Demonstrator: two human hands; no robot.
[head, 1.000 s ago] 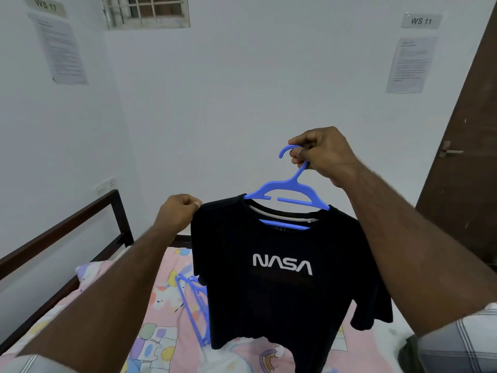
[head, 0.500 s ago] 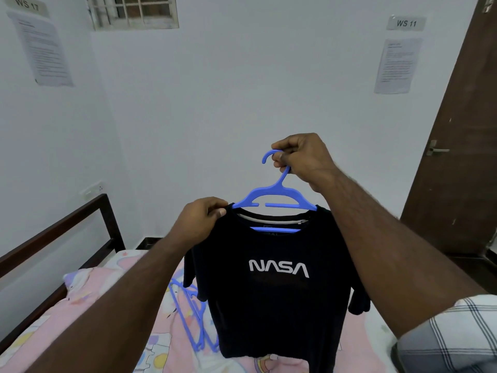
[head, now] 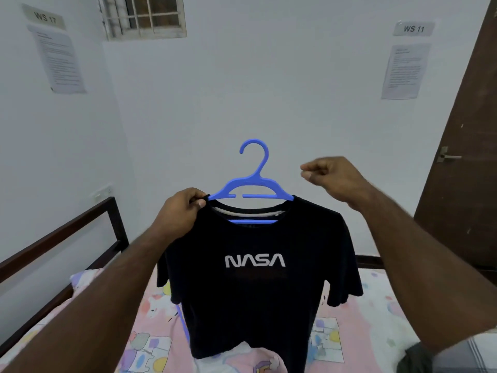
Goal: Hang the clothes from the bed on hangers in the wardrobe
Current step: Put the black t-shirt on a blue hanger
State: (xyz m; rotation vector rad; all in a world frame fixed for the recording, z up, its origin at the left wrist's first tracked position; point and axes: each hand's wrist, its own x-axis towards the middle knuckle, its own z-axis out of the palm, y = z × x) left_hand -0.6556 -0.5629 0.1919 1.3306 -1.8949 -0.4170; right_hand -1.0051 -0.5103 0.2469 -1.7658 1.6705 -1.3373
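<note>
t-shirt: the black t-shirt with the white word nasa hangs on the blue hanger, held up in the air above the bed; its hem reaches down close to the bedsheet.
left hand: the left hand pinches the shirt shoulder together with the hanger end under it, to the left of the hook. i think this one grip carries all the weight, so the shirt stays flat.
right hand: the right hand is to the right of the hook, apart from it, fingers curled and holding nothing.
hook: it stands upright and free, ready for a rail.
spare hangers: more blue hangers lie on the bed behind the shirt.
door: a brown door is far right of the hanger.
wardrobe: not in view.
</note>
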